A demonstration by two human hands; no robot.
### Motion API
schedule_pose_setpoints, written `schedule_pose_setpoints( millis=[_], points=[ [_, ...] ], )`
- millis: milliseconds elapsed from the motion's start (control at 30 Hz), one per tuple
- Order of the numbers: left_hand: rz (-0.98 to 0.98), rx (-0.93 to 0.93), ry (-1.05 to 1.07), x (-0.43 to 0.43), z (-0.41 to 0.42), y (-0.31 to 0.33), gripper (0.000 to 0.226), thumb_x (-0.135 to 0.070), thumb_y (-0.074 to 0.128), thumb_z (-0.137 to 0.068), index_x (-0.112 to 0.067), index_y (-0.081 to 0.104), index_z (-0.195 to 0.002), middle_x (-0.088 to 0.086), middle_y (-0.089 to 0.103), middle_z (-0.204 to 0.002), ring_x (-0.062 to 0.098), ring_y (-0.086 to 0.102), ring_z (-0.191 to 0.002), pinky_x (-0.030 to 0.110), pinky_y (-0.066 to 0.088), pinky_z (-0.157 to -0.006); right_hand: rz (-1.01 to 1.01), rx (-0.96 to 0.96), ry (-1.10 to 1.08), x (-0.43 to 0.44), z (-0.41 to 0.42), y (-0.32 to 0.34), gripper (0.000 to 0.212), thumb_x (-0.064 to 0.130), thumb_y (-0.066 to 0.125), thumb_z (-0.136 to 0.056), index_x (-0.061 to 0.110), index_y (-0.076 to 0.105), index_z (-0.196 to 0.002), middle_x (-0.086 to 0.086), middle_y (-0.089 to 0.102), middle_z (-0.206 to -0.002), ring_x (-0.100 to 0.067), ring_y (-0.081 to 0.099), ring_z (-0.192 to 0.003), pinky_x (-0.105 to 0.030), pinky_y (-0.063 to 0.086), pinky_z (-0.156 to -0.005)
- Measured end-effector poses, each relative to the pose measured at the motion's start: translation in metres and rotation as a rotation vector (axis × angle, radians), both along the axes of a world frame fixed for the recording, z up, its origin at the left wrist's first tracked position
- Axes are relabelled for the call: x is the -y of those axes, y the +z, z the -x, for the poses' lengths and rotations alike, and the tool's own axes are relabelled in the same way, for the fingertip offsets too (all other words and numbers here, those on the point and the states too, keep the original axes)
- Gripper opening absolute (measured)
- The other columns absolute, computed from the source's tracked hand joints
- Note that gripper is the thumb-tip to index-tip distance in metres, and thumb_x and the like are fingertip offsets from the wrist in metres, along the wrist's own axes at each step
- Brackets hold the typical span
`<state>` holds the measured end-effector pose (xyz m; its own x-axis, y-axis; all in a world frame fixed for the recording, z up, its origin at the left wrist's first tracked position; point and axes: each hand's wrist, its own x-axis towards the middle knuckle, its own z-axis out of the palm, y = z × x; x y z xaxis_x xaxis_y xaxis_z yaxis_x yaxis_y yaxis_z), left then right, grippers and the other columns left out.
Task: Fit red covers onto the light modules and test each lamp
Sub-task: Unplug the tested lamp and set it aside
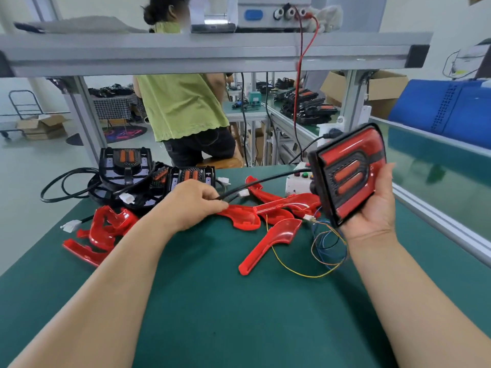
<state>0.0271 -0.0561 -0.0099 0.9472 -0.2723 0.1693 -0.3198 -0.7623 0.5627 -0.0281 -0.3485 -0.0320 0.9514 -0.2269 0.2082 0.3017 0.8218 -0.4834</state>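
The right hand [372,208] holds a finished lamp [348,176] upright above the right side of the green worktop [239,314]. The thumb is on the lamp's right edge and the palm cups its lower corner; the fingers behind it are hidden. The lamp's red cover is fitted, with two orange bars showing in a dark centre, and none of it looks lit. The left hand [194,203] lies knuckles-up near the middle of the worktop, thumb and forefinger pinching a black cable [265,180]. That cable runs up and to the right and disappears behind the lamp, so its join there cannot be seen. A white plug [244,193] sits just beside the cable, and it is unclear which lead it belongs to. Loose red covers [271,243] lie scattered between the two hands, and another heap of them [106,229] is partly hidden by the left forearm. Behind the left hand, bare black modules [127,160] are stacked among tangled cords. A white switch box [297,181] is half hidden by the lamp, and thin blue and yellow wires [326,251] loop below it. On the shelf [212,51] above, a power supply [273,11] is cut off by the top edge, and a red lead [300,75] drops from it. Beyond the worktop, another person in a green top [180,107] is partly hidden by the shelf.
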Motion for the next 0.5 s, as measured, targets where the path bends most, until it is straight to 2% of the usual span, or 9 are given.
schedule_pose_setpoints(
  millis=[33, 100, 200, 233, 333, 367, 400, 500],
  points=[
    [0.082, 0.012, 0.028, 0.0, -0.001, -0.002, 0.033, -0.038, 0.074, -0.084, -0.015, 0.066, -0.062, -0.007, 0.049, -0.052, 0.007, 0.043, -0.047, 0.021, 0.037, -0.05, 0.008, -0.01, 0.021, -0.001, 0.0, -0.001, 0.063, 0.068, 0.041, -0.092, 0.017, 0.076, -0.106, -0.011, 0.073, -0.115, -0.033, 0.069, -0.106, -0.065, 0.053, -0.084],
    [0.378, 0.063, 0.11, 0.005, 0.0, -0.002, 0.034, -0.039, 0.07, -0.087, -0.012, 0.067, -0.066, 0.0, 0.057, -0.055, 0.01, 0.053, -0.049, 0.021, 0.045, -0.053, 0.047, -0.034, 0.07, -0.01, 0.0, -0.003, 0.058, 0.066, 0.047, -0.09, 0.018, 0.079, -0.099, -0.01, 0.075, -0.111, -0.032, 0.071, -0.104, -0.062, 0.057, -0.079],
    [0.758, 0.223, 0.183, 0.014, 0.007, 0.006, 0.026, -0.032, 0.065, -0.093, -0.022, 0.071, -0.069, -0.004, 0.066, -0.056, 0.006, 0.063, -0.052, 0.014, 0.05, -0.055, 0.106, -0.099, 0.168, -0.027, -0.001, -0.007, 0.058, 0.065, 0.049, -0.09, 0.018, 0.082, -0.093, -0.012, 0.075, -0.108, -0.03, 0.074, -0.097, -0.052, 0.06, -0.071],
    [0.862, 0.241, 0.151, 0.019, 0.01, 0.01, 0.024, -0.027, 0.064, -0.095, -0.022, 0.071, -0.073, -0.004, 0.068, -0.058, 0.007, 0.065, -0.056, 0.015, 0.053, -0.059, 0.139, -0.124, 0.204, -0.033, -0.001, -0.009, 0.059, 0.067, 0.05, -0.088, 0.018, 0.082, -0.096, -0.014, 0.074, -0.111, -0.032, 0.073, -0.099, -0.052, 0.06, -0.073],
    [1.071, 0.206, 0.002, 0.036, 0.02, 0.015, 0.021, -0.015, 0.059, -0.098, -0.015, 0.071, -0.081, -0.005, 0.072, -0.068, 0.01, 0.069, -0.066, 0.021, 0.057, -0.067, 0.204, -0.157, 0.307, -0.048, 0.0, -0.012, 0.074, 0.069, 0.054, -0.08, 0.013, 0.069, -0.126, -0.02, 0.064, -0.131, -0.038, 0.063, -0.119, -0.059, 0.049, -0.099],
    [1.112, 0.176, -0.053, 0.042, 0.024, 0.016, 0.022, -0.013, 0.058, -0.099, -0.013, 0.071, -0.081, -0.005, 0.072, -0.07, 0.011, 0.068, -0.068, 0.022, 0.057, -0.067, 0.209, -0.164, 0.311, -0.051, 0.0, -0.012, 0.078, 0.069, 0.055, -0.078, 0.012, 0.066, -0.13, -0.021, 0.063, -0.133, -0.039, 0.061, -0.122, -0.059, 0.047, -0.103],
    [1.155, 0.128, -0.106, 0.047, 0.027, 0.015, 0.022, -0.012, 0.057, -0.099, -0.01, 0.069, -0.082, -0.004, 0.071, -0.071, 0.011, 0.068, -0.068, 0.023, 0.057, -0.067, 0.207, -0.168, 0.297, -0.051, 0.0, -0.01, 0.076, 0.069, 0.056, -0.078, 0.012, 0.068, -0.127, -0.02, 0.064, -0.131, -0.038, 0.063, -0.119, -0.058, 0.05, -0.099],
    [1.266, -0.083, -0.196, 0.058, 0.035, 0.012, 0.019, -0.019, 0.057, -0.095, -0.006, 0.066, -0.084, -0.001, 0.068, -0.07, 0.01, 0.064, -0.06, 0.021, 0.055, -0.06, 0.169, -0.139, 0.22, -0.043, 0.002, -0.004, 0.063, 0.068, 0.052, -0.082, 0.016, 0.081, -0.1, -0.015, 0.073, -0.115, -0.032, 0.072, -0.103, -0.05, 0.06, -0.074]
  ],
)
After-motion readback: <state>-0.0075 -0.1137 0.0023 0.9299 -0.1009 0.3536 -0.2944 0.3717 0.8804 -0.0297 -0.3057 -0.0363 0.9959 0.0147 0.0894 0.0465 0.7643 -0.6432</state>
